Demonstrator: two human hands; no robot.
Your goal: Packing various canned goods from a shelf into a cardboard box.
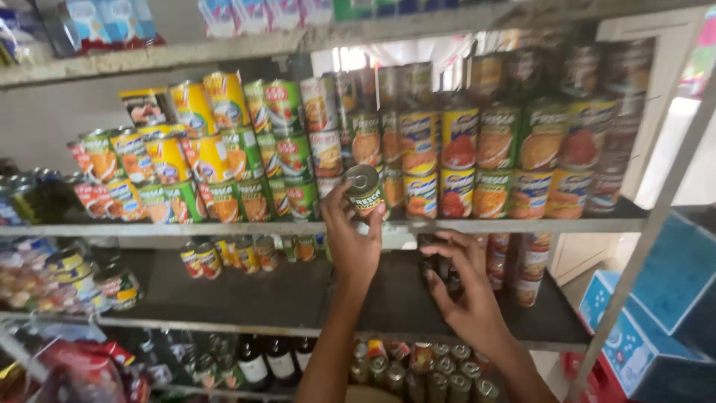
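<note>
Daylight is pouring in from behind the stacked cans [477,149] above the right hand [466,287], washing out that upper right corner, while the lower shelf [283,295] is lying dim and everything is blurring, worst toward the edges.

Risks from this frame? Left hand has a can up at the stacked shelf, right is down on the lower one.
1. The left hand holds the can tilted, by its lower end only, at the shelf edge; it might slip.
2. The stacked cans beside it stand three high; a nudge could topple them.
3. The right hand reaches among dark cans on the lower shelf, partly hidden; it may knock one over.
</note>
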